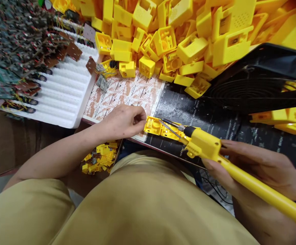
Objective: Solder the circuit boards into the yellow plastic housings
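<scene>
My right hand (260, 170) is wrapped round a yellow soldering iron (206, 144) with a thin solder feed tube beside its dark-sleeved tip. The iron points left, its tip over a row of small yellow plastic housings (170, 132) lying open side up at the bench's near edge. At the left end of this row, my left hand (124, 120) is closed, thumb and forefinger pinched together at the border of the leftmost housing (153, 125). Whatever those fingertips hold, if anything, is hidden. Small metal parts show inside the housings.
Yellow housings (163, 41) are heaped along the back. A black fan (252, 78) stands at the right. On the left, wired circuit boards (22, 51) cover much of a ridged white foam tray (63, 98). Below the bench edge is a container of yellow parts (103, 156).
</scene>
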### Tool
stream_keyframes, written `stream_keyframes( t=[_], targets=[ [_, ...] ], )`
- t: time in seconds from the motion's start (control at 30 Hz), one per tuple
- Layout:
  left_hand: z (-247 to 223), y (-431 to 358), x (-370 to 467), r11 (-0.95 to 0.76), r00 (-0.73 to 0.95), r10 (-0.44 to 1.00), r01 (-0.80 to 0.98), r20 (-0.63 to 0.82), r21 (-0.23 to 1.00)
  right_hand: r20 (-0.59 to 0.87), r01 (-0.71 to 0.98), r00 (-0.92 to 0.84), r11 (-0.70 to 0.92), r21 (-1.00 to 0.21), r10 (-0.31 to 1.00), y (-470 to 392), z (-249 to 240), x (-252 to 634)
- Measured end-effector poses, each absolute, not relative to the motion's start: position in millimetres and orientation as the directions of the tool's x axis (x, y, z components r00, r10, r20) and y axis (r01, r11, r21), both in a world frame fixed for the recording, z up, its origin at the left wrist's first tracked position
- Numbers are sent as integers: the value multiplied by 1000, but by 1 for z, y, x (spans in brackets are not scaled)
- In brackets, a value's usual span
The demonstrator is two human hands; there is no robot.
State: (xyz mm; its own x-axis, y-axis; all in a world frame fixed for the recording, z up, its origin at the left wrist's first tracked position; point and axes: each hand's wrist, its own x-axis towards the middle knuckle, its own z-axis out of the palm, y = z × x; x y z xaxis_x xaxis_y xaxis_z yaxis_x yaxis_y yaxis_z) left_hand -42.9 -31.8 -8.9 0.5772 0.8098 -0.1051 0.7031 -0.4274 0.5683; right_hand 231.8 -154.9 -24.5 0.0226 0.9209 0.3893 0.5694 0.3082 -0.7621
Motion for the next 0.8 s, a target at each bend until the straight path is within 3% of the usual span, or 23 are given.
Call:
stream_keyframes(
  t=[0.07, 0.2, 0.4, 0.67, 0.8],
  targets=[
    [-10, -28, -41, -418, 566, 816, 720, -120, 554, 475, 631, 48, 341, -696, 879, -154, -33, 233],
    [-12, -24, -37, -422, 568, 808, 746, -160, 516, 601, 665, -81, 493, -562, 795, -150, -36, 227],
    [-13, -25, -38, -426, 575, 803, 738, -157, 524, 596, 563, -180, 579, -590, 783, -143, -28, 218],
    [-14, -24, -37, -455, 597, 789, 725, -142, 517, 571, 561, -411, 691, -456, 711, -126, -9, 213],
    [-12, -23, -35, -453, 594, 790, 733, -152, 507, 540, 548, -464, 706, -448, 702, -126, -1, 223]
  ],
)
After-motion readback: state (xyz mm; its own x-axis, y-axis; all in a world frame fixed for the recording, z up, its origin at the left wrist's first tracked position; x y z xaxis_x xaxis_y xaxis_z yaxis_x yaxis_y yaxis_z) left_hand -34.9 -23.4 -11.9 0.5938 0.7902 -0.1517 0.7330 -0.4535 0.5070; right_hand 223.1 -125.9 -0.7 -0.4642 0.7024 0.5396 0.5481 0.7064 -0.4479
